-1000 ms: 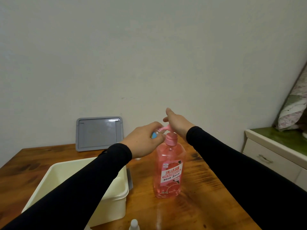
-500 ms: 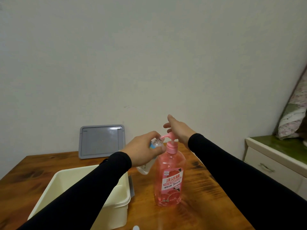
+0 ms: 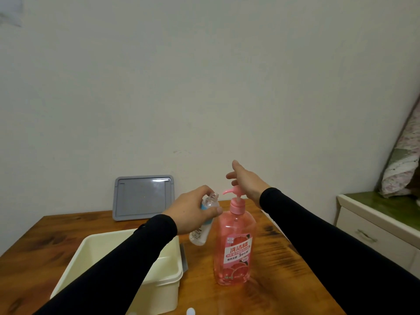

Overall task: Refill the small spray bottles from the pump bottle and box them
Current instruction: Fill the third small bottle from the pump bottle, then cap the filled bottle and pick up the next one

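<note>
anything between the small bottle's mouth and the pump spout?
Nothing visible. The left hand holds the small bottle uncapped, its open mouth just left of the pump spout, with clear air between. The right hand rests on the pump head.

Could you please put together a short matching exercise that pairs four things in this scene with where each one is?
Things:
1. small spray bottle
2. pump bottle
3. grey lid
4. cream box

Places:
A. leaning against the wall
B. on the table under the left arm
C. gripped by the left hand, cap off
D. upright on the table, right hand on its pump

Pairs: 1-C, 2-D, 3-A, 4-B
</note>
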